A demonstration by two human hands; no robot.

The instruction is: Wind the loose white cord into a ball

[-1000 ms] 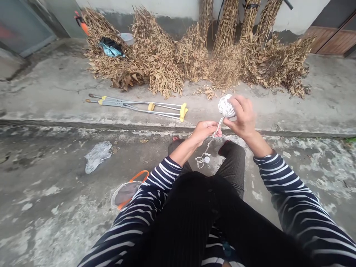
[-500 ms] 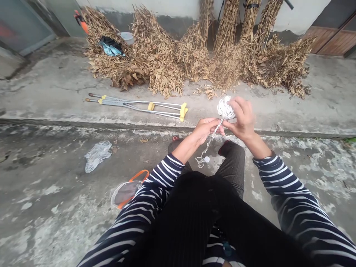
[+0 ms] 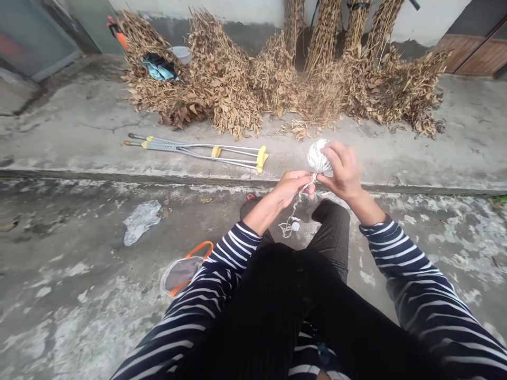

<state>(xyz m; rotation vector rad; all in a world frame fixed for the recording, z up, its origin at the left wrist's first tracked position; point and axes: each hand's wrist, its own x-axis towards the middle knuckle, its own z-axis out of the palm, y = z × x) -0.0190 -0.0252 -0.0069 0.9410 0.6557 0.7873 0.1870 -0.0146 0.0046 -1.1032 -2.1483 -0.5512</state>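
Observation:
A rounded bundle of white cord point(image 3: 317, 155) is held in front of me, its strands gathered into a narrow neck at the bottom. My left hand point(image 3: 291, 187) is closed on the cord just below that neck, thumb and fingers pressed together. From there a thin, kinked tail of cord point(image 3: 295, 210) dangles toward the ground between my feet. My right hand point(image 3: 343, 170) curls around the right side of the bundle, fingertips on its strands and thumb near the neck. A small white disc point(image 3: 295, 226) shows beside the tail's loose end; whether it is attached I cannot tell.
A pair of crutches point(image 3: 190, 150) lies on the concrete ledge point(image 3: 71, 150). Dried plant stalks point(image 3: 233, 89) lean along the wall behind. On the lower ground are a crumpled clear plastic bag point(image 3: 141, 221) and, by my left arm, a mesh container with orange strap point(image 3: 182, 272).
The right hand's fingers have shifted slightly on the bundle, which now looks rounder and sits a little further left. The left hand has barely moved.

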